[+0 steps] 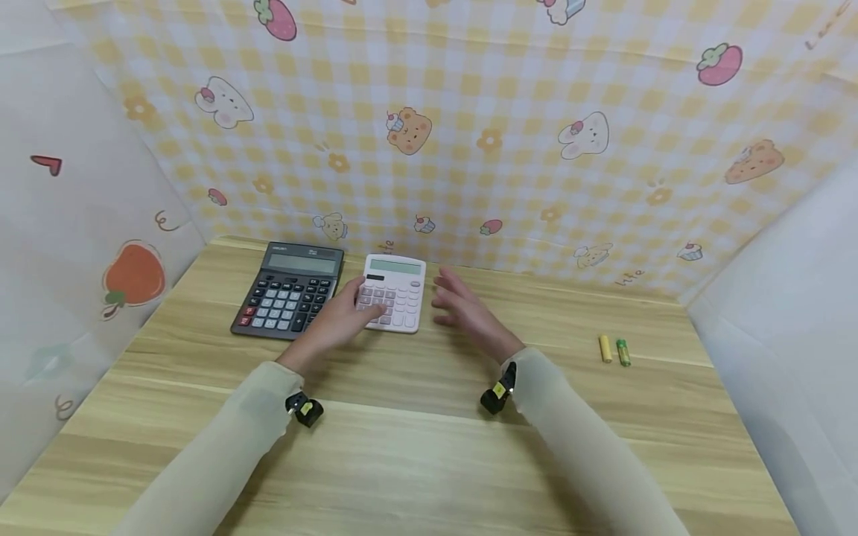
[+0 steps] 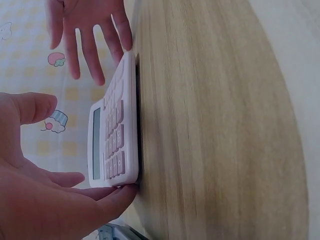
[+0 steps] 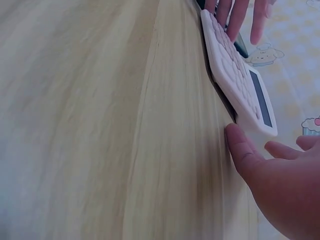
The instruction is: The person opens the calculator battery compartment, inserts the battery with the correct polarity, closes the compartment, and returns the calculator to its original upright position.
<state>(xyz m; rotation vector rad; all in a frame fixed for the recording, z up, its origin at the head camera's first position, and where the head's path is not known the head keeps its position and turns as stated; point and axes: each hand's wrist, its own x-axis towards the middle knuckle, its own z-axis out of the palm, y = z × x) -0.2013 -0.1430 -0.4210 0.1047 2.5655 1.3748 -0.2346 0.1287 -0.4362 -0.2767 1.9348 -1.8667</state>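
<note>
A pale pink calculator [image 1: 405, 298] lies face up at the back of the table, its screen toward the wall. My left hand [image 1: 337, 321] is at its left side, fingers against the edge and thumb raised above the keys. In the left wrist view those fingers [image 2: 122, 196] touch the calculator's side. Just off the right edge, my right hand [image 1: 469, 311] is held with fingers spread and nothing in them. A larger dark grey calculator [image 1: 268, 283] lies to the left, partly covered by the left hand.
Two small batteries, one yellow [image 1: 605, 349] and one green [image 1: 624, 353], lie on the right of the wooden table [image 1: 402, 476]. Close behind the calculators hangs a yellow checked cloth [image 1: 456, 186]. White cloth [image 1: 798, 335] borders the sides.
</note>
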